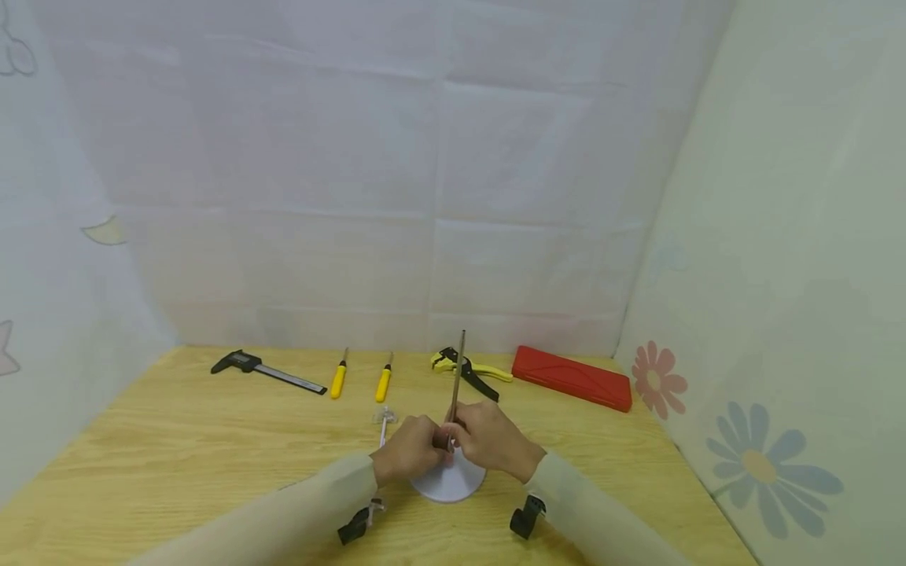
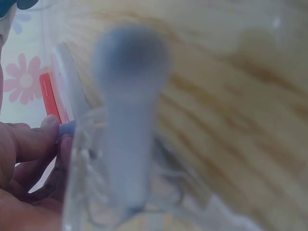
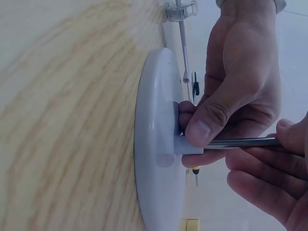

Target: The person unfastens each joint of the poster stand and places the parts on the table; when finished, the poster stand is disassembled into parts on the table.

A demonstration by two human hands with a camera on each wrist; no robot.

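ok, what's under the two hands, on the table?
A round white base lying flat on the wooden table, a metal rod rising from its hub. Left hand and right hand cover the joint in the head view.

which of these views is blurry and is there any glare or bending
Left wrist view: a pale out-of-focus shape fills the middle, only the fingertips fairly sharp. Right wrist view: crisp on the white round base and metal rod, with a soft sheen on the base. Head view: even light, wide-angle bending at the table edges.
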